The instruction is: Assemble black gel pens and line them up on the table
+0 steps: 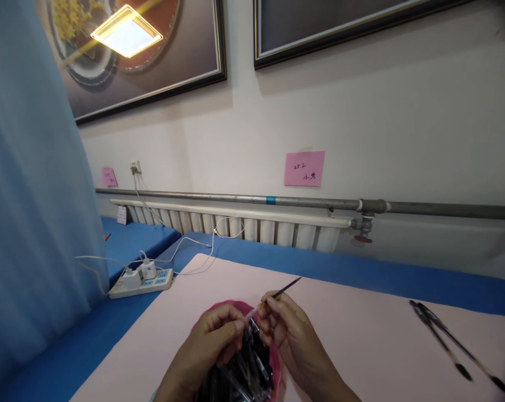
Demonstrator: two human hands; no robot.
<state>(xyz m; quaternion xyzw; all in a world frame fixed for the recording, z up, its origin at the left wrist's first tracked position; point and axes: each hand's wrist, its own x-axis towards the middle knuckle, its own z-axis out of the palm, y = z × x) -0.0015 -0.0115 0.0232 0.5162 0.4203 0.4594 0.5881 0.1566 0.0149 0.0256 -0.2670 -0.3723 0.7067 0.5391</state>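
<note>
In the head view, your left hand (216, 335) pinched the translucent whitish end of a slender black-and-yellow stick (288, 287); your right hand (294, 332) pinched its middle. It slanted above a round pink basin (277, 360) holding slim dark pieces (252, 357).

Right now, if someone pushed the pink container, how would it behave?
The container might feel weighty, being crowded with slim pieces. Those look glossy and loosely piled, so they'd likely slide and shift.
</note>
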